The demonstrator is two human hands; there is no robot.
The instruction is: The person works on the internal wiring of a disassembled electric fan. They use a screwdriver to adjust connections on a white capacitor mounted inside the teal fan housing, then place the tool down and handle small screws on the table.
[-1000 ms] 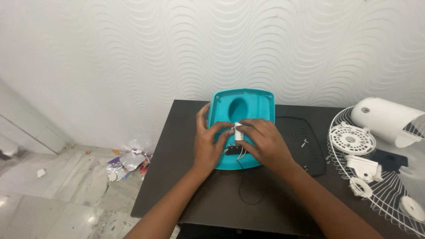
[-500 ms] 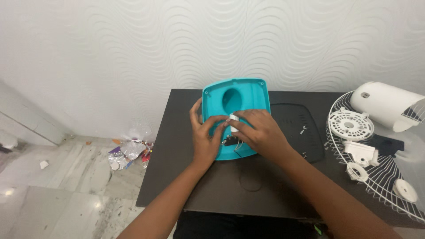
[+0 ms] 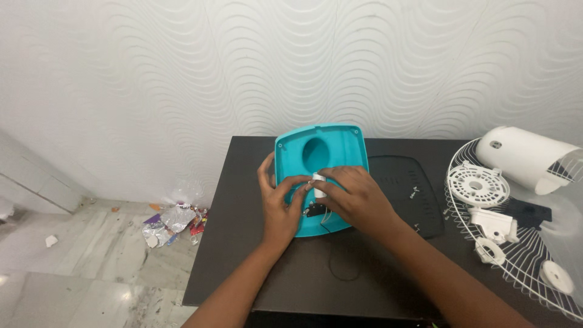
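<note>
A teal plastic fan base cover (image 3: 322,152) with an oval hole lies on the dark table (image 3: 243,243). My left hand (image 3: 280,203) grips its left edge, thumb and fingers curled over the rim. My right hand (image 3: 355,197) pinches a small white cylindrical part (image 3: 318,184) over the cover's middle, beside a small dark circuit piece (image 3: 314,211) with thin wires. A thin black wire (image 3: 340,267) loops out from under the cover onto the table.
A black flat plate (image 3: 404,188) with loose screws lies right of the cover. Further right sit a white wire fan guard (image 3: 522,255), a white motor housing (image 3: 525,158), a round white disc and small white parts. Scrap litter (image 3: 170,218) lies on the marble floor.
The view shifted a little and the cover sits slightly higher in frame. Both hands stay on the cover, the right still pinching the white part.
</note>
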